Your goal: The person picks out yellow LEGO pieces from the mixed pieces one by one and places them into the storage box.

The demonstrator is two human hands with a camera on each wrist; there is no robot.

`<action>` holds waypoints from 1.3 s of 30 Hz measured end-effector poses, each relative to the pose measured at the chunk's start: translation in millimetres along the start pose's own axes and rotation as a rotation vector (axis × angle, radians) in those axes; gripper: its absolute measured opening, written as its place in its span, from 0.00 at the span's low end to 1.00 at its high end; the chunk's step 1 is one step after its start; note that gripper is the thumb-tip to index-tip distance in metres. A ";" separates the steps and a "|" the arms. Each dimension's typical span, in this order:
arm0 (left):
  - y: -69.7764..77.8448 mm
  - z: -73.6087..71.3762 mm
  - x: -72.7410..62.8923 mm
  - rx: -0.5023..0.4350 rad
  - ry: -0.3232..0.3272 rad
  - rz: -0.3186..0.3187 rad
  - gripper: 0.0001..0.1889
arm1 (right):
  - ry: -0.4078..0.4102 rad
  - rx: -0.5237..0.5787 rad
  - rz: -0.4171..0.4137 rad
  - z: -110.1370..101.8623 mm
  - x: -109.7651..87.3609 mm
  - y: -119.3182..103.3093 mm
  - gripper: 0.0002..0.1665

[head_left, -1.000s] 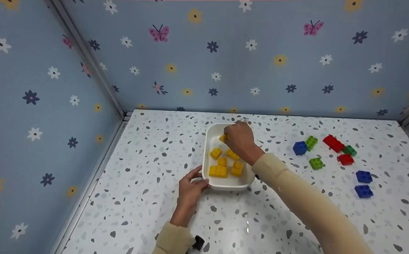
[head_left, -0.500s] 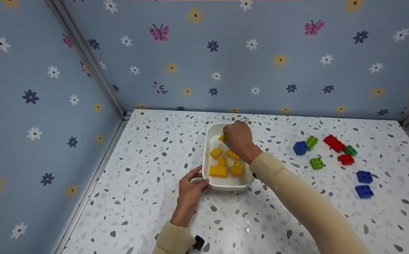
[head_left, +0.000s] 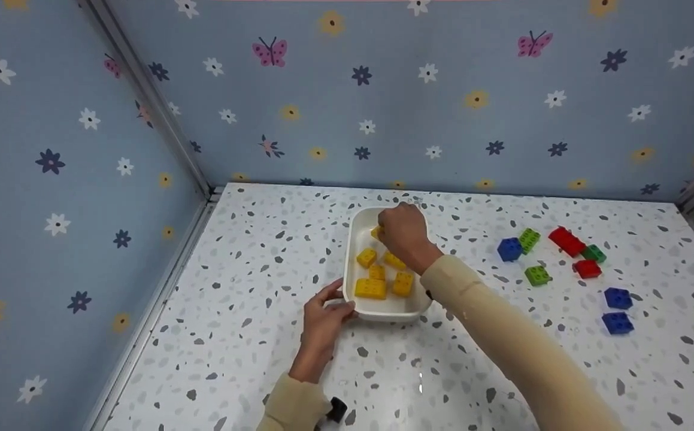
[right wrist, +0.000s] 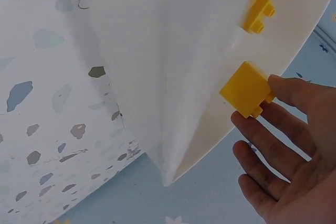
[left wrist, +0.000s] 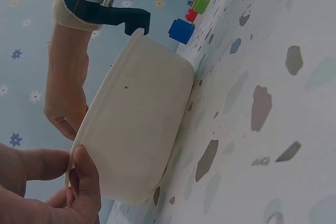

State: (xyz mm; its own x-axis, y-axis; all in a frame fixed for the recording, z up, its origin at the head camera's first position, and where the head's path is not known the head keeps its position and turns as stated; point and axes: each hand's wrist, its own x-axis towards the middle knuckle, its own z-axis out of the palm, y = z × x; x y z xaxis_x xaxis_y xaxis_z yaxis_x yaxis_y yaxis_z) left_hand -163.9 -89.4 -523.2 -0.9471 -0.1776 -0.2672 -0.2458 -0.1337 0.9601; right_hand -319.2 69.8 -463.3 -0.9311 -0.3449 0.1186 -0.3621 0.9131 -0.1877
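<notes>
A white plastic tub (head_left: 349, 263) stands on the speckled tabletop with several yellow toy bricks (head_left: 370, 288) inside. My left hand (head_left: 321, 317) holds the tub's near left corner; the left wrist view shows thumb and fingers (left wrist: 84, 182) pinching its rim. Over the tub's far end is my right hand (head_left: 405, 232), pinching a yellow brick (right wrist: 245, 90) between thumb and fingertips. That brick is mostly covered by the hand in the head view. In the right wrist view another yellow brick (right wrist: 257, 13) lies farther along inside the tub.
Loose bricks lie right of the tub: blue (head_left: 509, 249), light green (head_left: 537, 275), red (head_left: 566, 241) and dark green (head_left: 593, 254). Two more blue bricks (head_left: 617, 323) lie nearer the right side. A flower-patterned wall (head_left: 323, 90) borders the table behind, another at left.
Almost nothing moves. My right forearm shifts very slightly left, with the hand still holding the yellow brick over the tub. The left hand stays at the corner.
</notes>
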 end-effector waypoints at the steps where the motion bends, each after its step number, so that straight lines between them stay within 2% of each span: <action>1: 0.3 0.1 0.2 -0.002 -0.001 0.000 0.30 | -0.005 -0.006 -0.001 -0.9 0.8 -0.4 0.12; 13: 2.1 -0.4 -0.7 -0.003 0.007 -0.003 0.31 | -0.038 -0.060 0.006 -6.0 9.3 -8.1 0.14; 17: 1.0 -1.1 -1.5 -0.031 -0.002 0.011 0.31 | -0.041 -0.073 0.011 -5.3 13.1 -9.9 0.14; 26: -0.7 -1.3 -2.1 -0.011 0.009 0.002 0.30 | -0.082 -0.065 0.038 -3.4 18.8 -14.8 0.15; 39: 0.9 0.7 -1.4 -0.025 0.002 0.007 0.30 | -0.091 -0.062 0.054 1.9 19.3 -17.9 0.14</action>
State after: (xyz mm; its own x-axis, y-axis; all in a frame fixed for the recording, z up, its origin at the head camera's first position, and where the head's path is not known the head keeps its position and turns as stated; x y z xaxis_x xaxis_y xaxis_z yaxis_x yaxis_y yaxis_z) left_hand -162.9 -88.6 -521.9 -0.9484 -0.1806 -0.2606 -0.2337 -0.1571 0.9595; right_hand -330.8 46.4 -459.5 -0.9504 -0.3103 0.0201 -0.3102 0.9416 -0.1307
